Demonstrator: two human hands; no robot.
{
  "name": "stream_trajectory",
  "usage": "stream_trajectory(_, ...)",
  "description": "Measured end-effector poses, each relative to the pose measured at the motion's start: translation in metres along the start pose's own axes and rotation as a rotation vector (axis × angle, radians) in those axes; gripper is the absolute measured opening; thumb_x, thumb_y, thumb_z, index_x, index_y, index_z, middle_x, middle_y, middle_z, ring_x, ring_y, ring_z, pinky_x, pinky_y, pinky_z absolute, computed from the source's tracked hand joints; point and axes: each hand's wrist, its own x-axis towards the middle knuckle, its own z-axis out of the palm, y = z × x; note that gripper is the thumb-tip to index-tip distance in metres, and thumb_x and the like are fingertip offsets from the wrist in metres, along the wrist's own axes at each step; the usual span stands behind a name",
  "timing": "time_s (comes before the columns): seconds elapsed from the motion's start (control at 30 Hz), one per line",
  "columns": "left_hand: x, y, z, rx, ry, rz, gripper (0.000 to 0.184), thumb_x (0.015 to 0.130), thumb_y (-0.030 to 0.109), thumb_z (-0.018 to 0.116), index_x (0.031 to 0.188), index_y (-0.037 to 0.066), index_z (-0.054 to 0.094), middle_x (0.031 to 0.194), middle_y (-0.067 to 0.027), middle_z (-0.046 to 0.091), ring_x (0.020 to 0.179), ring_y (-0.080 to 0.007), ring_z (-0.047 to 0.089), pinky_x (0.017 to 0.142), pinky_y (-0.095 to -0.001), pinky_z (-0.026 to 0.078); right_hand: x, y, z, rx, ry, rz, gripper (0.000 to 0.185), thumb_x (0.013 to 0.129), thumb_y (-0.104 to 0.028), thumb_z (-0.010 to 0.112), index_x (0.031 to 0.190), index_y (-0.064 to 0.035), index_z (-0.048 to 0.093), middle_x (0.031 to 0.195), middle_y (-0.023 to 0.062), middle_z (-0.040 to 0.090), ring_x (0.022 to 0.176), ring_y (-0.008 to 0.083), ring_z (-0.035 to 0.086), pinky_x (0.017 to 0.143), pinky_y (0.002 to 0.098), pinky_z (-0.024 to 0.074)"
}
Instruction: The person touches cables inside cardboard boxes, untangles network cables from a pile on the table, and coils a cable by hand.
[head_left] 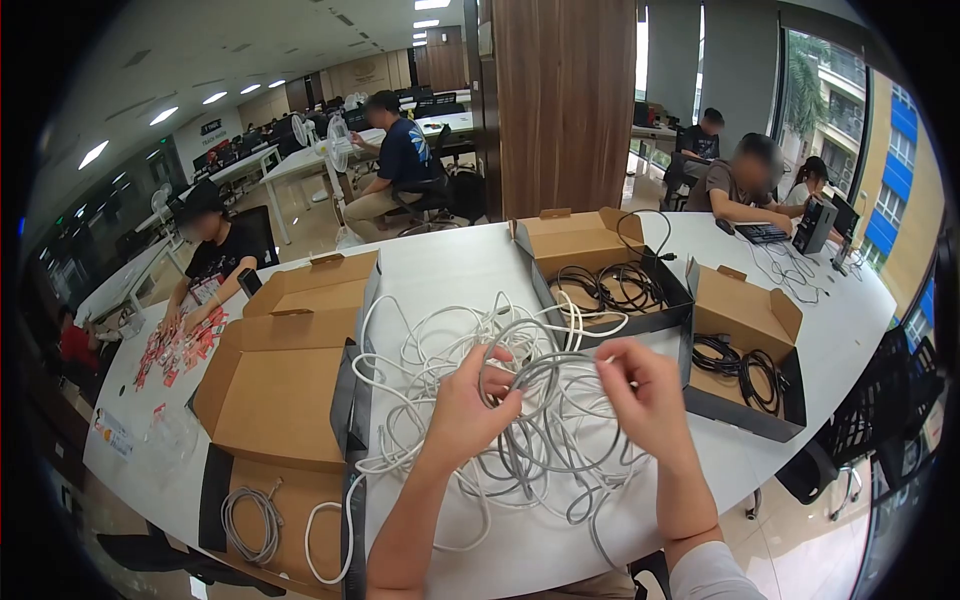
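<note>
A large tangle of white and grey cables (460, 350) lies on the white table between the open boxes. Above it, my left hand (473, 400) is closed round loops of a grey cable (545, 385). My right hand (640, 385) is to the right of these loops, its thumb and fingertips pinched together at the cable; the exact hold is small in view. Some white cable trails left into a box that holds a coiled grey cable (252, 525).
Two open boxes with black cables (610, 290) (745, 370) stand at the back and right. Another open cardboard box (265, 375) is at left. Small red packets (180, 345) lie near a seated person. More people sit behind, and a small computer (815, 225) stands far right.
</note>
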Motion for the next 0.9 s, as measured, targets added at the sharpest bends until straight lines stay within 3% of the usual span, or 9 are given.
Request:
stream_trajectory(0.03, 0.0, 0.001, 0.0, 0.005, 0.033, -0.028, 0.031, 0.08, 0.002, 0.066, 0.106, 0.001, 0.05, 0.089, -0.009, 0.068, 0.08, -0.0103, 0.062, 0.066, -0.0233, 0.046, 0.001, -0.003, -0.005, 0.072, 0.052, 0.01, 0.005, 0.09, -0.002, 0.057, 0.092, 0.001, 0.059, 0.06, -0.0055, 0.047, 0.055, -0.0004, 0.039, 0.047, 0.0182, 0.0295)
stream_trajectory(0.13, 0.008, -0.017, -0.007, 0.032, 0.191, 0.082, 0.023, 0.081, -0.001, 0.061, 0.101, 0.001, 0.051, 0.091, -0.0099, 0.068, 0.083, -0.0098, 0.062, 0.061, -0.0222, 0.046, 0.004, 0.004, -0.021, 0.164, 0.238, 0.0, 0.004, 0.091, -0.002, 0.056, 0.094, 0.0004, 0.059, 0.064, -0.0068, 0.046, 0.057, -0.0007, 0.036, 0.048, 0.0176, 0.0271)
stream_trajectory(0.37, -0.001, -0.003, -0.021, 0.074, 0.123, 0.017, 0.012, 0.084, 0.0, 0.057, 0.094, 0.004, 0.052, 0.08, 0.0007, 0.056, 0.073, -0.0038, 0.05, 0.056, -0.0199, 0.041, 0.011, 0.009, -0.038, 0.301, 0.442, -0.04, 0.007, 0.094, -0.01, 0.055, 0.093, -0.0034, 0.058, 0.064, -0.0083, 0.042, 0.052, -0.0004, 0.033, 0.046, 0.0171, 0.0236)
stream_trajectory(0.53, 0.0, -0.006, -0.029, -0.031, 0.097, 0.016, 0.009, 0.086, 0.003, 0.058, 0.093, 0.002, 0.052, 0.071, 0.0005, 0.053, 0.063, -0.0054, 0.05, 0.055, -0.0226, 0.044, 0.014, 0.017, -0.049, 0.276, 0.525, -0.059, 0.009, 0.094, -0.012, 0.057, 0.095, -0.0036, 0.06, 0.065, -0.0074, 0.043, 0.05, -0.0004, 0.033, 0.044, 0.0174, 0.0232)
stream_trajectory(0.73, 0.001, -0.006, -0.021, -0.185, 0.121, 0.056, 0.013, 0.088, 0.005, 0.06, 0.099, 0.004, 0.052, 0.087, -0.0013, 0.053, 0.066, -0.003, 0.051, 0.053, -0.0192, 0.042, 0.016, 0.016, -0.043, 0.223, 0.278, 0.002, 0.007, 0.09, -0.004, 0.061, 0.094, 0.0002, 0.064, 0.068, -0.0055, 0.053, 0.061, 0.0011, 0.044, 0.054, 0.0176, 0.033)
stream_trajectory(0.9, 0.004, -0.013, -0.007, -0.24, 0.173, 0.103, 0.013, 0.092, 0.008, 0.057, 0.102, 0.005, 0.051, 0.095, -0.0038, 0.056, 0.063, -0.003, 0.051, 0.048, -0.0176, 0.043, 0.011, 0.007, -0.023, -0.057, 0.053, -0.155, 0.006, 0.086, -0.002, 0.062, 0.089, 0.0019, 0.065, 0.07, 0.0039, 0.061, 0.063, 0.011, 0.055, 0.055, 0.024, 0.0403)
